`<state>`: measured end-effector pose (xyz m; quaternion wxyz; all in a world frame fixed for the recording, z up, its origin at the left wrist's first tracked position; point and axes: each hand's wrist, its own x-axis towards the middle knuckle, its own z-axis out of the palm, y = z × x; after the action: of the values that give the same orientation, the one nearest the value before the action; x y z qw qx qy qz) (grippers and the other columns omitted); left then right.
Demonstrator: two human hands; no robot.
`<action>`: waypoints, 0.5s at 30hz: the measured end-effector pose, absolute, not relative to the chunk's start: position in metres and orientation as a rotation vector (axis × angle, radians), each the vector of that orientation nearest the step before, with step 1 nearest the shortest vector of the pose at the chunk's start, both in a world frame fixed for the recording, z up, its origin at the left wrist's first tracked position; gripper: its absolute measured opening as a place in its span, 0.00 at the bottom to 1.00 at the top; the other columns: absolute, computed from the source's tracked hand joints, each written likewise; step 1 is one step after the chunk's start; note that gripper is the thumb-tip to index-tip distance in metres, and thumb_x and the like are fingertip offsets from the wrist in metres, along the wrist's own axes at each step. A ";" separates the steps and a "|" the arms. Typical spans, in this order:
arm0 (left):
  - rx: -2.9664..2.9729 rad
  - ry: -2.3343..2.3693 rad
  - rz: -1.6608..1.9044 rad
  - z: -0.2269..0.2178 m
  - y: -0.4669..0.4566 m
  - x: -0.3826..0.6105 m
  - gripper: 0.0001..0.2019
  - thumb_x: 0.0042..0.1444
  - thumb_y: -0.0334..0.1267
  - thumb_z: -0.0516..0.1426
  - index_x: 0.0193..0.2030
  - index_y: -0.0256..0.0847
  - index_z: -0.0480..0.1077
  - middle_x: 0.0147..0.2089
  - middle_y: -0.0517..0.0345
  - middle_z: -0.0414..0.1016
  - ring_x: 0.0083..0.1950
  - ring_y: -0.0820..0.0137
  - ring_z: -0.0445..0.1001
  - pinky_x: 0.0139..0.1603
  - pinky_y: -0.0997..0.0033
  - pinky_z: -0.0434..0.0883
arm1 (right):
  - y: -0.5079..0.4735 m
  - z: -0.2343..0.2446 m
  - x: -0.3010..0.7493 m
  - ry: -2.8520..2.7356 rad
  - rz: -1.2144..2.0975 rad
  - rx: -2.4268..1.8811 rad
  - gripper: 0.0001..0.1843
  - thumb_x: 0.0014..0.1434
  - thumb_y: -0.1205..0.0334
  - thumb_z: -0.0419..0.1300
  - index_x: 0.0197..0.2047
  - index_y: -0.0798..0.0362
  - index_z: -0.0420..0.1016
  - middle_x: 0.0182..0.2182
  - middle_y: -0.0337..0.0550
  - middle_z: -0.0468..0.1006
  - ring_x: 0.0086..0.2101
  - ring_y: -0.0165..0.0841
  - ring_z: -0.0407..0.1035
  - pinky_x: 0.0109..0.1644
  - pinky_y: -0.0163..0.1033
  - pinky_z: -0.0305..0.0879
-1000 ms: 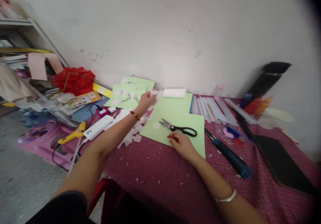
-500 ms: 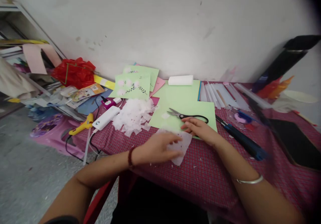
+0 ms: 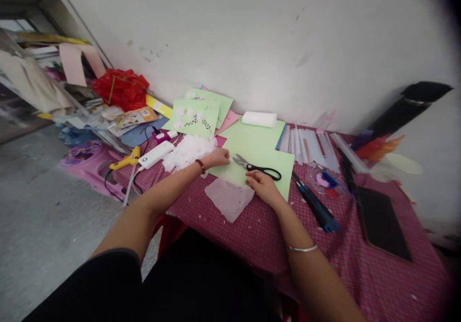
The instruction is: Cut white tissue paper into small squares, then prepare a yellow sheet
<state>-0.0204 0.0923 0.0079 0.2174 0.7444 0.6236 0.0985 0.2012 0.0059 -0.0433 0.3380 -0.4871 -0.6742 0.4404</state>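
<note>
My left hand (image 3: 217, 157) is closed at the left part of a light green sheet (image 3: 284, 168), its fingertips pressed together just left of the scissor tips. Whatever it pinches, if anything, is too small to make out. My right hand (image 3: 264, 187) rests on the sheet's near part, below the black-handled scissors (image 3: 254, 166). Its fingers are loosely bent and apart, and I see nothing in them. The scissors lie on the sheet with blades slightly apart. A thin translucent white sheet (image 3: 229, 199) lies before me. Beyond my left wrist is a heap of white paper pieces (image 3: 189, 151).
Green cards with pink flowers and black leaf sprigs (image 3: 194, 117) lean at the back, beside a white roll (image 3: 259, 118). Leftward are a white power bank (image 3: 156, 155) and a yellow glue gun (image 3: 126, 159). Rightward lie a blue-black cutter (image 3: 315, 204), glue sticks (image 3: 309, 146) and a dark tablet (image 3: 383, 223).
My left hand has moved from above the translucent sheet, forward and left to the green paper, and its fingers have closed. My right hand stays near the scissors. The view has shifted.
</note>
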 end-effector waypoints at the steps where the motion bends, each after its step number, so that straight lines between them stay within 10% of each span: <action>1: 2.027 1.762 0.333 0.015 0.092 -0.028 0.01 0.42 0.30 0.57 0.25 0.38 0.68 0.25 0.58 0.72 0.30 0.71 0.68 0.33 0.73 0.66 | 0.005 -0.043 0.201 -1.772 1.130 -1.268 0.16 0.57 0.56 0.55 0.41 0.57 0.77 0.37 0.48 0.80 0.34 0.36 0.73 0.40 0.41 0.69; 15: 1.826 1.974 0.626 0.068 0.120 -0.147 0.05 0.38 0.27 0.61 0.25 0.36 0.70 0.24 0.56 0.71 0.31 0.67 0.73 0.37 0.70 0.68 | -0.001 -0.039 0.202 -1.750 1.123 -1.303 0.25 0.60 0.42 0.51 0.40 0.55 0.76 0.34 0.50 0.80 0.32 0.39 0.75 0.39 0.45 0.73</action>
<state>-0.1468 0.1199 0.0678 0.1894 0.6494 0.7021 0.2226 0.2019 -0.0010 -0.0386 0.3369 -0.5000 -0.6715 0.4308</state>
